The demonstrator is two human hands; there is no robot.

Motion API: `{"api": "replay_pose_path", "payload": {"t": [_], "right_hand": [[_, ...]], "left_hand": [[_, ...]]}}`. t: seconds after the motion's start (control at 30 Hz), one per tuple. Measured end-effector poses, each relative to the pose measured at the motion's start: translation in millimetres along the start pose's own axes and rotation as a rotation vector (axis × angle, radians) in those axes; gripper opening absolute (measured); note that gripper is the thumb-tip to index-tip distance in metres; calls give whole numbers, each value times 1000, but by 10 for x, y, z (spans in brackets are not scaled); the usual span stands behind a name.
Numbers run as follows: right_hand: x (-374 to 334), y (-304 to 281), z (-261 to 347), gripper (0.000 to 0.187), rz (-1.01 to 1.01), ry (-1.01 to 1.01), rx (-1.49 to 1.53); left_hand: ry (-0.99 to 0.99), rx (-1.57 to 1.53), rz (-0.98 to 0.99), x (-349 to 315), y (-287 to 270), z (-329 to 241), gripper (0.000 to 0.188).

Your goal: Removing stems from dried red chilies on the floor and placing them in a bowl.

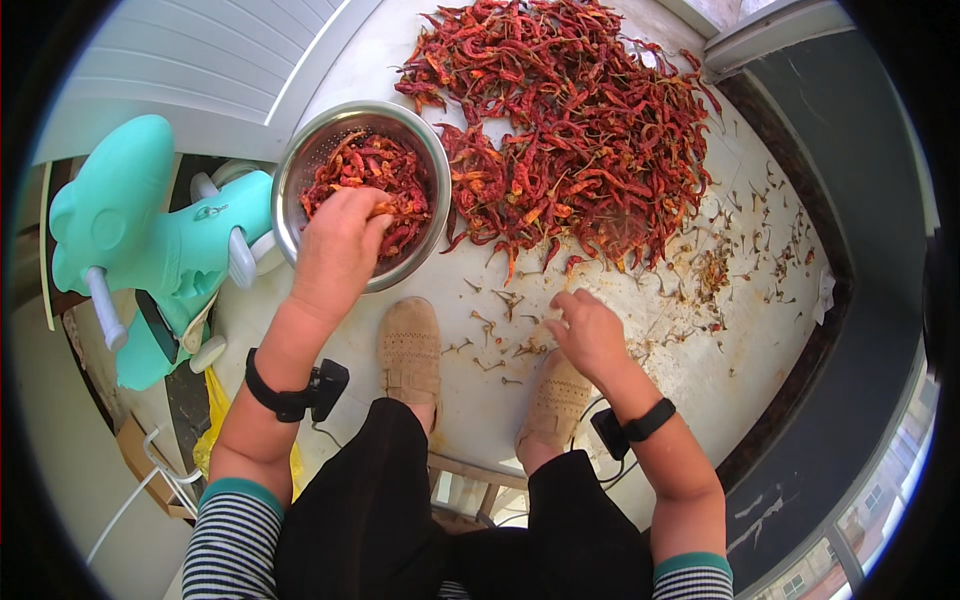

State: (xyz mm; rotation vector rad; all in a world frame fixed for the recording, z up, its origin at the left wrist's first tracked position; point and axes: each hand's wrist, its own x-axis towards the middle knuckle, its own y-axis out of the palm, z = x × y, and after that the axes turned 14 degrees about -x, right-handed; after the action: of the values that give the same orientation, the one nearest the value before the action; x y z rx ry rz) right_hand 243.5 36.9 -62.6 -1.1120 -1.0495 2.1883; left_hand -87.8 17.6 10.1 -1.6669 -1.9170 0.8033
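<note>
Head view: I've got a pile of dried red peppers (570,140) on the pale floor (475,415), running from its far edge toward the middle, with one side near the far right corner. Metal colander (288,200) sits just left of the pile, toward the floor's left edge, partly filled with loose peppers (350,160). Left hand (345,235) is over the colander, fingertips at an orange-red pepper; can't tell from here if it's gripped or let go. Right hand (590,335) hangs near the pile's near edge, fingers half curled; can't tell if anything small is pinched. Stems (511,300) lie around the shoes (410,340), with more scattered toward the floor's right edge. I see a dark wristband (285,400) on each forearm. Teal toy (110,195) stands left of the colander, yellow bag (210,430) below it.
</note>
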Motion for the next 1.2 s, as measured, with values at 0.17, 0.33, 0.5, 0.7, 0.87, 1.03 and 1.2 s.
{"api": "replay_pose_path", "payload": {"t": [0.17,0.33,0.5,0.7,0.87,1.03,1.2], "right_hand": [[301,28,-216,53,-206,-123,-694],[501,118,-329,49,-189,-243,-740],[490,154,-409,20,-310,-314,-678],[265,-83,-6,20,-534,-265,-53],[58,-319,315,36,-672,-461,-6],[-55,-478,423,38,-630,-595,-189],[-59,-467,455,34,-684,-709,-288]], "left_hand": [[77,110,-103,0,5,-153,54],[118,-119,38,-62,170,-338,45],[119,-243,206,-143,288,-425,37],[-240,-532,447,-244,429,-358,33],[-852,-1097,782,-254,591,-389,38],[-855,-1385,823,-292,667,-451,38],[-882,-1471,693,-383,769,-420,34]]}}
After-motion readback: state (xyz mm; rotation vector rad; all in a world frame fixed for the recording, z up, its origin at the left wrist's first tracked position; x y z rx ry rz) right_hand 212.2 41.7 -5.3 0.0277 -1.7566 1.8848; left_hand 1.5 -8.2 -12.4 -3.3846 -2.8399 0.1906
